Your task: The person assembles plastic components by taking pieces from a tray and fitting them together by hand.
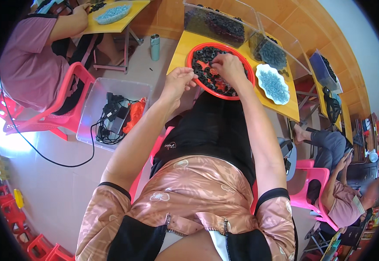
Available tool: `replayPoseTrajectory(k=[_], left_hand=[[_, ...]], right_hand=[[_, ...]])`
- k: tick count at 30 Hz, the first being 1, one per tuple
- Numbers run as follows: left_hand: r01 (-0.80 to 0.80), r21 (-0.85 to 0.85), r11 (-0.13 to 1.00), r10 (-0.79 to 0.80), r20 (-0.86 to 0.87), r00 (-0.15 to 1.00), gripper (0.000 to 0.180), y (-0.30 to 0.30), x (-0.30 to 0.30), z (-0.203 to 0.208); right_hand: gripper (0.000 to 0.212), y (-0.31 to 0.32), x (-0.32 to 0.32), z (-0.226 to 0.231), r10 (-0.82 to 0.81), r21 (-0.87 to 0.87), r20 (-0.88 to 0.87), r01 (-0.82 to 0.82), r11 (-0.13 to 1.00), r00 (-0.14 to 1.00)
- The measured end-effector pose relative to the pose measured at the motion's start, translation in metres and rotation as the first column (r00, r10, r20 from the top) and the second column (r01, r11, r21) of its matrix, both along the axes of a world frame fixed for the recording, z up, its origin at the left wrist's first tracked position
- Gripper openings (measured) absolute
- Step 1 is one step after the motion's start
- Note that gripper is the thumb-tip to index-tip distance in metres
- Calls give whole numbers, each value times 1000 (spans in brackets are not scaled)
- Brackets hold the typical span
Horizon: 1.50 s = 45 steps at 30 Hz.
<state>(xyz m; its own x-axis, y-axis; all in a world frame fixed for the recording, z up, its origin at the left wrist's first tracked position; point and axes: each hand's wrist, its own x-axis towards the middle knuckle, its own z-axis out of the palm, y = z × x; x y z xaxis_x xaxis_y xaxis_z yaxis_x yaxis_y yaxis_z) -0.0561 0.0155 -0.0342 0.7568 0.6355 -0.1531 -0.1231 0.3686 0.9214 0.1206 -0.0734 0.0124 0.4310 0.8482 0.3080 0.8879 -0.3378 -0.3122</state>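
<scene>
A round red basin [251, 74] sits at the near edge of the yellow table, over my lap, and holds many small black ring-like parts [204, 56]. My right hand [229, 68] reaches into it, fingers bent together down among the parts; whatever they grip is hidden. At the basin's left rim my left hand [180, 82] is raised with thumb and fingers pinched together, on something too small to make out. Beside the basin on the right, a white scalloped dish [260, 73] carries a heap of small pale-blue, shiny pieces [275, 85].
Clear bins of black parts [215, 24] stand along the table's back. On the floor at left are a plastic tub [89, 104] with cables and adapters, and a teal bottle [155, 47]. Other people sit on pink chairs [309, 185] at left and right.
</scene>
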Motion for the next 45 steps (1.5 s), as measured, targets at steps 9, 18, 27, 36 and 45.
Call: replayPoseTrajectory(k=[9,18,27,36,45], left_hand=[[-20,56,998,17,46,999,25,-2,1,2],[10,177,984,-54,244,968,22,-16,2,14],[52,57,997,-61,181,982,20,-6,2,10],[59,44,997,-66,176,982,21,-6,2,8],[68,43,997,-74,149,986,20,-7,1,8]], right_hand=[[18,4,-7,0,5,-51,-92,-10,999,996],[16,-27,-59,41,221,41,-217,-217,975,951],[7,-52,-29,24,-76,13,-251,82,997,965],[11,-44,-23,1,-67,-68,-46,64,996,997],[15,-34,-17,-8,3,-112,101,8,994,995]])
